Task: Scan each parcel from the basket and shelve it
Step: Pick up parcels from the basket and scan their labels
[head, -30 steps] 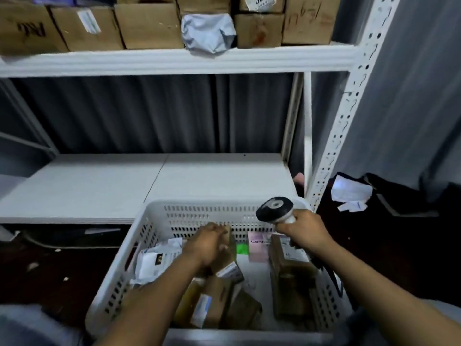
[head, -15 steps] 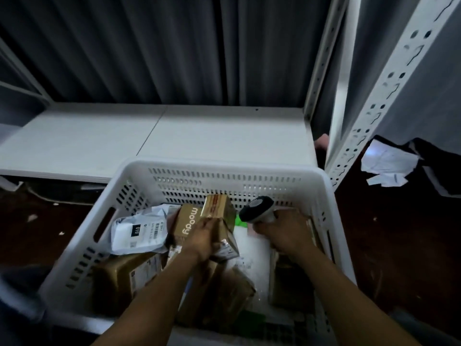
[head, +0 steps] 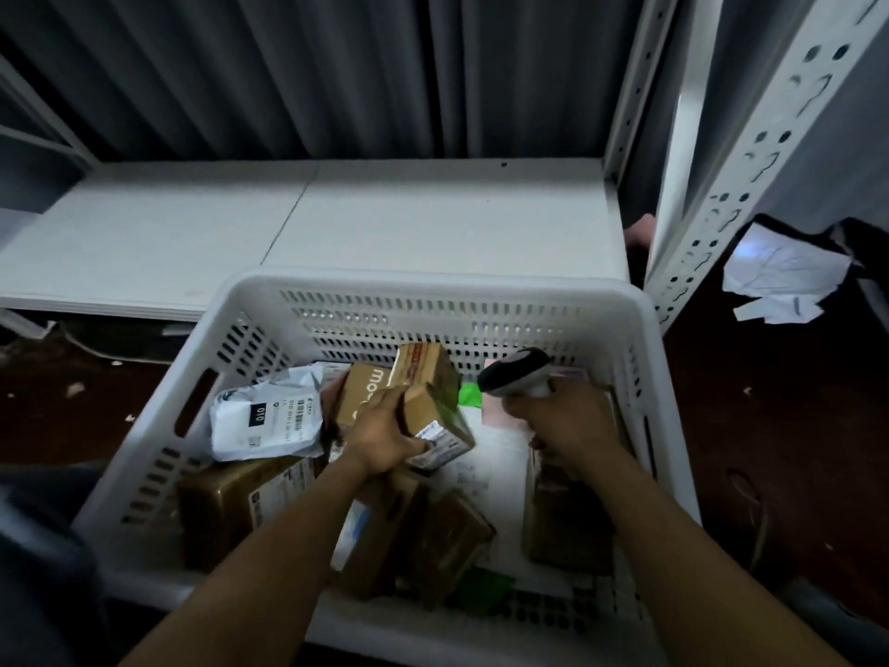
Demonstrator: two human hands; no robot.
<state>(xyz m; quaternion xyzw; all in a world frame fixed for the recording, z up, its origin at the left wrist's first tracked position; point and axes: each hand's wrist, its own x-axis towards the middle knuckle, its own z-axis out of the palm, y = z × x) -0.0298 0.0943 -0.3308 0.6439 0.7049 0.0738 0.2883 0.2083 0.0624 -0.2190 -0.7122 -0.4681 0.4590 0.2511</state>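
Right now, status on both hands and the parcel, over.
Left hand gripping small cardboard parcel over white basket. Right hand holding barcode scanner, aimed toward it. Shelf behind, nothing blocking.

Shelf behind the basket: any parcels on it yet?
No, the white shelf behind the basket shows only its bare surface, and the parcels seen lie in the basket or in the left hand.

White basket (head: pixel 269 300) before bare shelf (head: pixel 385 219)
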